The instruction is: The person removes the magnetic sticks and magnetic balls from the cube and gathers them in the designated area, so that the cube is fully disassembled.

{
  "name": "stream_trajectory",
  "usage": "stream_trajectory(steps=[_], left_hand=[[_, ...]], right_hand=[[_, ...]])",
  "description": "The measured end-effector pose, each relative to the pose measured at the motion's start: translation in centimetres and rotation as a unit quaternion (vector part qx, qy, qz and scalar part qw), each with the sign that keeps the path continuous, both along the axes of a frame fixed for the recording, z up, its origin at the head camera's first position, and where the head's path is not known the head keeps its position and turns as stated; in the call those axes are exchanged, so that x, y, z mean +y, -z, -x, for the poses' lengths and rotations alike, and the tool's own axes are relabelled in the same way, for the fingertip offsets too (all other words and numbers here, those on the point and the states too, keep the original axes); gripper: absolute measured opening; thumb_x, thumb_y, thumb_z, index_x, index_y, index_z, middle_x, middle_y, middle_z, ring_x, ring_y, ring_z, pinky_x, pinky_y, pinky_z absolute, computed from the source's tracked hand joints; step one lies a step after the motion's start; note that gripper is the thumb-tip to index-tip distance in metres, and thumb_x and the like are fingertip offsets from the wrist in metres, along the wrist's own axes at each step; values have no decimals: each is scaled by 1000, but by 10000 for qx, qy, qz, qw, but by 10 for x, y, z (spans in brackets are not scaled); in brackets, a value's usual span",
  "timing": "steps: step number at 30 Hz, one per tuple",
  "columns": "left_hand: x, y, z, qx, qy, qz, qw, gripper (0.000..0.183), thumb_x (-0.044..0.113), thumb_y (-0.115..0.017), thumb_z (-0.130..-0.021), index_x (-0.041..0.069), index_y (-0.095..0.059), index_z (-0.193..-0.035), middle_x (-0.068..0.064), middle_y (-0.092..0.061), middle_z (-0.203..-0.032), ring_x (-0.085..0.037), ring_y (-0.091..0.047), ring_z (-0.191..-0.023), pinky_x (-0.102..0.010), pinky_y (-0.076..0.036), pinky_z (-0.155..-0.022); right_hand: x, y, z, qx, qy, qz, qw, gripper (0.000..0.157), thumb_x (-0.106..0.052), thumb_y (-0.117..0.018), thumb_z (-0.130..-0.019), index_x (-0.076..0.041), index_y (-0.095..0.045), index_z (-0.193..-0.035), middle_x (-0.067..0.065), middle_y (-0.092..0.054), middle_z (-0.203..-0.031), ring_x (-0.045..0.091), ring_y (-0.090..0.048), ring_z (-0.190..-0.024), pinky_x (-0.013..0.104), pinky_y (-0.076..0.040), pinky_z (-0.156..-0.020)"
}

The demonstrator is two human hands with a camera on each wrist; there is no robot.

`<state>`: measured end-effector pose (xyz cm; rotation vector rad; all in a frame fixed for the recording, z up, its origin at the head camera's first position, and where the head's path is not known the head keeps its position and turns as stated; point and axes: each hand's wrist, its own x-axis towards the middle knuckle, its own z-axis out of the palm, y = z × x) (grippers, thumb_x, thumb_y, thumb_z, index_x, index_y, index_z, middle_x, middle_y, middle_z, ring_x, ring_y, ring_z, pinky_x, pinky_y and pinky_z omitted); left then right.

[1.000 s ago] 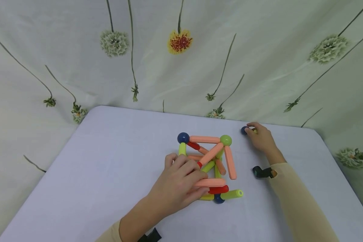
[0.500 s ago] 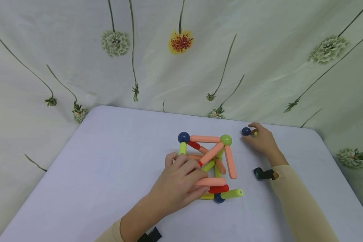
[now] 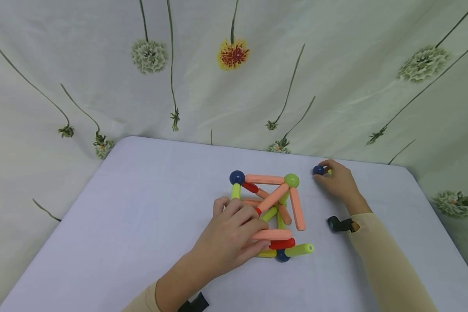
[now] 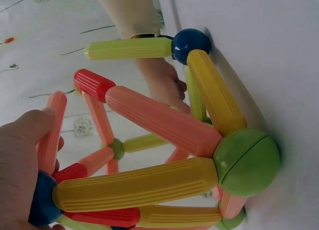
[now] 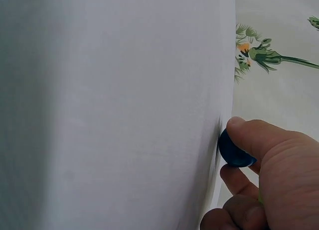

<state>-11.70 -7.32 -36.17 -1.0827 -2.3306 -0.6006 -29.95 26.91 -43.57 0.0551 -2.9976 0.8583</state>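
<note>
A frame of ridged magnetic sticks and balls stands at the middle of the table, in pink, red, yellow and light green. My left hand point(image 3: 232, 232) holds its near left side, thumb on an upright pink stick point(image 4: 52, 133) just above a blue ball point(image 4: 44, 200). The palm hides part of the frame in the head view. By the table's far edge, my right hand point(image 3: 338, 181) pinches a loose blue ball point(image 5: 234, 150) between thumb and a finger, close over the cloth. A bit of yellow-green point(image 3: 329, 172) shows behind those fingers.
A light green stick point(image 3: 299, 250) juts right from the frame's near corner ball point(image 3: 282, 255). One pink stick point(image 3: 297, 210) slants down from the far right green ball point(image 3: 291, 180). A flower-print cloth point(image 3: 203, 86) hangs behind the white table point(image 3: 140, 208).
The right thumb and finger loosened around the loose blue ball, then came back onto it; the ball shifted slightly right and nearer. The left hand and the frame have stayed still.
</note>
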Motion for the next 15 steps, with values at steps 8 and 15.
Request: stream_trajectory(steps=[8,15], left_hand=[[0,2,0,110,49,-63,9999,22,35,-76,-83,21,-70,-99,9,-54,-95,-16,-46,-98,-43,-31,-84],[0,1,1,162,22,-43,9999,22,35,-77,-83,21,-70,-98,8,-54,-95,-16,-47,-98,-43,-31,-84]], right_hand=[[-3,1,1,69,20,-77,9999,49,-25,-68,-91,-5,-53,-133,22,-57,-118,36,-52,-103,54,-42,-86],[-3,-1,1,47,-6,-53,10000,53,-25,-69,-90,-5,-51,-135,23,-57,-119,35,-52,-101,52,-43,-85]])
